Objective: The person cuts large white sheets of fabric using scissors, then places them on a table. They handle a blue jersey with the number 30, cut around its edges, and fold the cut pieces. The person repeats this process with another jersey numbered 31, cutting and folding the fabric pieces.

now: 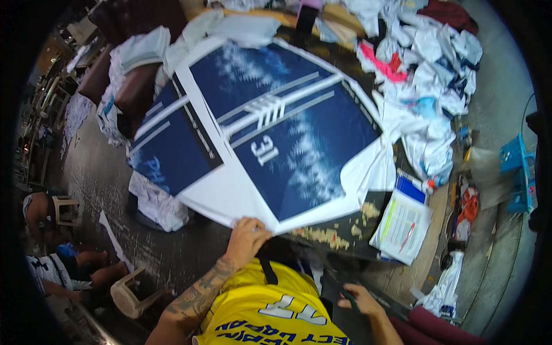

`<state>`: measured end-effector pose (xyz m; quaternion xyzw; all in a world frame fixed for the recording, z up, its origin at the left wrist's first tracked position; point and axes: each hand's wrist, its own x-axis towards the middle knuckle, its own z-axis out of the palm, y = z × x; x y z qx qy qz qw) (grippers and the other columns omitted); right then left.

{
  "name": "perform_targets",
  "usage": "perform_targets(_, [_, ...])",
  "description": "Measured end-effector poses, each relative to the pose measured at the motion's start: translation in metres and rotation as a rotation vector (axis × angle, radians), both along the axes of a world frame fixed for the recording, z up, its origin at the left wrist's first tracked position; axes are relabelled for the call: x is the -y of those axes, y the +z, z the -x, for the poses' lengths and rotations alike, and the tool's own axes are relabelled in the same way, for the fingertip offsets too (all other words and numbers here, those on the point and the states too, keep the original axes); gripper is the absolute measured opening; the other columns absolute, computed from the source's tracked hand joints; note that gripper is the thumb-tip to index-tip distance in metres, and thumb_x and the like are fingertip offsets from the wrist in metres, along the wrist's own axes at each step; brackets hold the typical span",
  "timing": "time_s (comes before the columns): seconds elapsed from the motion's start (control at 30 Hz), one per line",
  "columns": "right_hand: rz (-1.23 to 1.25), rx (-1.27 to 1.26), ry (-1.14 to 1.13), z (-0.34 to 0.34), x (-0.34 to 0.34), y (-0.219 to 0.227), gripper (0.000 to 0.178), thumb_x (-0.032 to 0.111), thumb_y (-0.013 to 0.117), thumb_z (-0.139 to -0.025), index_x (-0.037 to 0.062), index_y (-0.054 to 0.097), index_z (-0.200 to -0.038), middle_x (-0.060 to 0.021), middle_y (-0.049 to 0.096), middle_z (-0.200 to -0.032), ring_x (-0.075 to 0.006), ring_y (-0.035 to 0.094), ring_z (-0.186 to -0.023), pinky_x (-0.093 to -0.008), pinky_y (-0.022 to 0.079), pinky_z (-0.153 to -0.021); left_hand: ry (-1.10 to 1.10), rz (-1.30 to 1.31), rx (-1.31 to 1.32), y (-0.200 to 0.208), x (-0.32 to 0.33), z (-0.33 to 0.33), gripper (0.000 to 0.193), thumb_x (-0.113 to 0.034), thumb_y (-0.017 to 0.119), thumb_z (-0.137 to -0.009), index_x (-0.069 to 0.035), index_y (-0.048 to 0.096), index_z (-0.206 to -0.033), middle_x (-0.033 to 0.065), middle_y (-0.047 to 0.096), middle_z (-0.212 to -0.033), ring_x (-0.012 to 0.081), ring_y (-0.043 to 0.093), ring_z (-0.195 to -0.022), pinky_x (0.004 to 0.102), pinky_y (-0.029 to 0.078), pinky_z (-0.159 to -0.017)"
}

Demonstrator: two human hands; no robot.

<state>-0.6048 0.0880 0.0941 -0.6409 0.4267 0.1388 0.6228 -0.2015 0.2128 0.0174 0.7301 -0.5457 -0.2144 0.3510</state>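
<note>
Navy-printed fabric (pixel 287 129) seems light and limp, best gripped by the white edge (pixel 218 197) the left hand (pixel 246 237) pinches, right hand (pixel 363 299) closed around possible scissors (pixel 350 300).

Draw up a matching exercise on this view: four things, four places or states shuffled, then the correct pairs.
1. Left hand
2. Right hand
3. Pink cloth
4. Paper sheets

A. In the upper-right heap of mostly white cloth
B. At the white near edge of the printed fabric
C. White, with a yellow-green band
D. Closed around a dark slim object

Pairs: 1-B, 2-D, 3-A, 4-C
</note>
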Motion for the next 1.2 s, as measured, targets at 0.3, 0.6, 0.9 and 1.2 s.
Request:
perform_targets(0.3, [-0.044,-0.193,0.348,-0.113,0.024,-0.06,0.082,0.075,0.081,-0.082,0.0022,0.071,-0.118,-0.0174,0.074,-0.093,-0.0334,0.071,-0.092,-0.0452,0.054,-0.087,0.057,-0.046,0.057,-0.008,0.001,0.017,0.014,-0.014,0.079,-0.091,-0.012,0.084,-0.104,0.0016,0.064,-0.098,0.0265,0.056,-0.109,0.0464,0.042,-0.1])
perform_targets(0.6, [-0.056,-0.2,0.274,-0.164,0.034,-0.048,0.067,0.063,0.085,-0.086,-0.0026,0.079,-0.101,-0.0076,0.073,-0.08,-0.0133,0.065,-0.077,-0.0345,0.055,-0.076,0.034,-0.063,0.051,-0.011,0.004,0.014,0.011,-0.015,0.079,-0.09,-0.013,0.083,-0.1,0.0002,0.065,-0.104,0.0258,0.055,-0.115,0.047,0.04,-0.105])
perform_targets(0.9, [-0.122,-0.27,0.299,-0.255,0.056,-0.038,0.077,0.07,0.083,-0.083,-0.0036,0.078,-0.106,-0.0175,0.076,-0.091,-0.0244,0.072,-0.087,-0.0376,0.056,-0.083,-0.108,-0.1,-0.114,-0.015,0.008,-0.011,0.014,-0.016,0.081,-0.087,-0.01,0.079,-0.099,0.0025,0.064,-0.116,0.0286,0.052,-0.127,0.0485,0.042,-0.11])
perform_targets(1.2, [-0.09,-0.304,0.319,-0.347,0.083,-0.047,0.072,0.067,0.083,-0.086,-0.0036,0.075,-0.091,-0.0078,0.068,-0.069,-0.0161,0.068,-0.067,-0.0333,0.052,-0.061,-0.337,-0.186,-0.394,-0.016,0.012,-0.049,0.025,-0.025,0.077,-0.094,-0.006,0.08,-0.111,0.0089,0.07,-0.127,0.0327,0.05,-0.133,0.0502,0.04,-0.116])
